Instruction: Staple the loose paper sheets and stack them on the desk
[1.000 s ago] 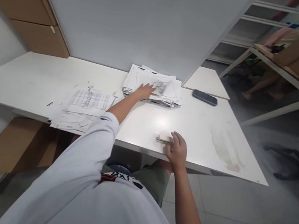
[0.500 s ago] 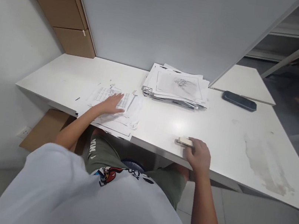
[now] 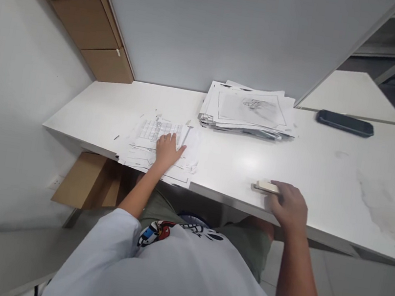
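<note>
My left hand (image 3: 168, 151) lies on a loose pile of printed papers (image 3: 141, 152) at the desk's front edge. Its fingers are slightly apart, the thumb out to the right, and a sheet with a printed table (image 3: 150, 130) shows beneath the fingertips. To the right, my right hand (image 3: 290, 206) is closed round the back end of a cream-coloured stapler (image 3: 265, 186), whose front points left just above or on the desk; contact cannot be told. A thicker stack of papers (image 3: 251, 111), topped by a sheet with a grey sketch, sits farther back between the hands.
A dark phone (image 3: 345, 123) lies at the back right of the white desk (image 3: 232, 165). A grey panel (image 3: 229, 34) rises behind. Cardboard boxes (image 3: 87, 17) are stacked at the left, and an opened carton (image 3: 79, 180) is below the desk. A greyish stain (image 3: 385, 206) marks the right side.
The view has shifted, so the desk appears farther left at its left end. My left hand has turned and drawn back slightly over the papers. The right hand keeps the stapler.
</note>
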A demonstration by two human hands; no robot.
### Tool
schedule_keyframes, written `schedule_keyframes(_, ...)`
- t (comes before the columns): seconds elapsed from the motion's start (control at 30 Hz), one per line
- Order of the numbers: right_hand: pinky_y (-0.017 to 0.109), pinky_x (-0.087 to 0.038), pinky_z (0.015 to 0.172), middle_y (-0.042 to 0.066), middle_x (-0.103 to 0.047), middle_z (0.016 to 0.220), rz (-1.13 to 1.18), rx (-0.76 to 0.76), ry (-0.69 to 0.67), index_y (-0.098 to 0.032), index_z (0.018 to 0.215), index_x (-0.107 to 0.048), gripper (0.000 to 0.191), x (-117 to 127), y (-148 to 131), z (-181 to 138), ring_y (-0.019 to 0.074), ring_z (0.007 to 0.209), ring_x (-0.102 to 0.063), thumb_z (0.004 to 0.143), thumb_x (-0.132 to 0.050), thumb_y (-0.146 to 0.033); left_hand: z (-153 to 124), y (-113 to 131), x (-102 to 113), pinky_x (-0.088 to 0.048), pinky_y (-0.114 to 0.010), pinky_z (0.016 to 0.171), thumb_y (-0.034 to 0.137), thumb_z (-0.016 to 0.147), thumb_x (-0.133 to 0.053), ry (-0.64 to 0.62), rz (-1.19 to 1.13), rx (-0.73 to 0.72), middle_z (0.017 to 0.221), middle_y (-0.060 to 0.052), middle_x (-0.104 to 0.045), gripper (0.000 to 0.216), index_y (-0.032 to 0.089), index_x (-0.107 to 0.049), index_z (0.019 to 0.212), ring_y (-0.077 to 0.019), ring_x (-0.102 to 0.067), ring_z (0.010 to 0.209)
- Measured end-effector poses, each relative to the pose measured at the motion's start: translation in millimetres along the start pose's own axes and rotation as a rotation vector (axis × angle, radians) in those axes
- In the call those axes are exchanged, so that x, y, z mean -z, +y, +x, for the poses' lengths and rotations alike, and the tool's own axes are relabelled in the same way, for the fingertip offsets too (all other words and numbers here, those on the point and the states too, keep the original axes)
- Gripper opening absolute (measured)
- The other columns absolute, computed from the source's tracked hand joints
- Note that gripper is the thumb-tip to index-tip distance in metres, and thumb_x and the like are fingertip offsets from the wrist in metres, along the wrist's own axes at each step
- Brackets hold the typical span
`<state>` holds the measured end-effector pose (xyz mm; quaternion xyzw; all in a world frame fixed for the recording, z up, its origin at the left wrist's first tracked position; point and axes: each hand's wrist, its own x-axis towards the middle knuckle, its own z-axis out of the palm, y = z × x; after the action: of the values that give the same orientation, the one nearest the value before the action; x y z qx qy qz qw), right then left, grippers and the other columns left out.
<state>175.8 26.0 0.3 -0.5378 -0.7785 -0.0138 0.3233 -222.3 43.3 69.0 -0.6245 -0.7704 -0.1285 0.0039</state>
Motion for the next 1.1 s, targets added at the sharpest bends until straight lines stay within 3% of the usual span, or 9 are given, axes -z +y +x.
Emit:
schedule_keyframes(0.2,0.037,-0.048,0.078,0.009,-0.068,0.096,-0.002,0.01,0.025,-0.019,0.106,-0.065,0.033,-2.1,3.8,1.1,0.0258,0.09,-0.06,0.078,-0.049,-0.02,4.9,-2.1,10.9,-0.046,-0.043,0.095,0.019,0.092,-0.044,-0.018,-0.085,0.083,0.112,-0.019,-0.065,0.03,0.01,-0.063,0.113,-0.0312,-0.056,0.113)
schedule_keyframes(0.33,0.044,-0.047,0.088,0.012,-0.067,0.108,0.013,-0.001,0.084,-0.02,0.114,-0.064,0.036,1.9,-7.7,1.2,0.0292,0.101,-0.061,0.079,-0.054,-0.023,-10.5,-11.2,33.0,-0.048,-0.042,0.1,0.028,0.091,-0.05,0.26,-0.657,0.296,0.113,-0.015,-0.067,0.028,0.014,-0.065,0.111,-0.0279,-0.061,0.113)
schedule_keyframes(0.43,0.049,-0.045,0.093,0.014,-0.065,0.11,0.11,-0.139,0.311,-0.018,0.11,-0.064,0.03,4.4,-48.8,-3.7,0.0312,0.106,-0.06,0.084,-0.056,-0.031,-32.9,-4.6,50.0,-0.051,-0.037,0.101,0.038,0.088,-0.056,0.444,-1.262,0.462,0.123,-0.011,-0.065,0.036,0.018,-0.061,0.117,-0.0233,-0.059,0.121)
schedule_keyframes(0.5,0.049,-0.046,0.093,0.016,-0.064,0.107,0.271,-0.362,0.476,-0.017,0.108,-0.063,0.029,2.7,-90.5,-8.4,0.0312,0.107,-0.059,0.089,-0.052,-0.037,-47.4,3.2,56.3,-0.053,-0.036,0.1,0.038,0.086,-0.057,0.371,-1.564,0.515,0.124,-0.009,-0.065,0.037,0.019,-0.061,0.117,-0.0225,-0.06,0.121)
schedule_keyframes(0.57,0.046,-0.049,0.087,0.014,-0.064,0.107,0.599,-0.59,0.42,-0.02,0.108,-0.061,0.035,-1.0,-132.4,-12.2,0.0287,0.103,-0.06,0.09,-0.05,-0.048,-58.8,10.8,56.2,-0.054,-0.038,0.099,0.035,0.083,-0.06,0.181,-1.712,0.594,0.122,-0.01,-0.067,0.033,0.017,-0.065,0.11,-0.0245,-0.062,0.118)
schedule_keyframes(0.7,0.04,-0.056,0.074,0.012,-0.069,0.103,1.509,-0.821,-0.267,-0.024,0.105,-0.062,0.064,-4.2,-176.8,-11.9,0.0261,0.096,-0.066,0.087,-0.028,-0.075,-76.9,21.2,38.9,-0.056,-0.037,0.095,0.029,0.08,-0.06,-0.016,-1.756,0.734,0.117,-0.011,-0.07,0.026,0.015,-0.069,0.1,-0.0264,-0.063,0.116)
schedule_keyframes(0.77,0.038,-0.057,0.07,0.011,-0.07,0.099,1.721,-0.89,-0.425,-0.023,0.094,-0.063,0.066,-2.0,-174.6,-10.2,0.0254,0.094,-0.067,0.081,-0.035,-0.082,-86.9,24.2,27.3,-0.059,-0.037,0.089,0.031,0.08,-0.058,-0.052,-1.724,0.761,0.116,-0.011,-0.07,0.027,0.015,-0.068,0.101,-0.0264,-0.063,0.115)
schedule_keyframes(0.9,0.028,-0.055,0.065,0.006,-0.073,0.094,1.665,-1.032,-0.342,-0.022,0.085,-0.064,0.041,0.8,-152.4,-11.8,0.0186,0.082,-0.068,0.073,-0.071,-0.061,-104.2,26.7,8.3,-0.061,-0.038,0.076,0.034,0.077,-0.062,-0.162,-1.567,0.696,0.111,-0.009,-0.07,0.028,0.017,-0.066,0.099,-0.0249,-0.067,0.103)
schedule_keyframes(1.1,0.025,-0.049,0.052,0.003,-0.068,0.061,1.478,-1.145,-0.163,-0.017,0.078,-0.071,0.039,-10.6,-134.4,-23.6,0.0128,0.054,-0.06,0.067,-0.076,-0.054,-102.2,24.8,-10.6,-0.055,-0.029,0.081,0.024,0.07,-0.061,-0.047,-1.246,0.502,0.097,-0.005,-0.071,0.028,0.019,-0.064,0.097,-0.0183,-0.068,0.09)
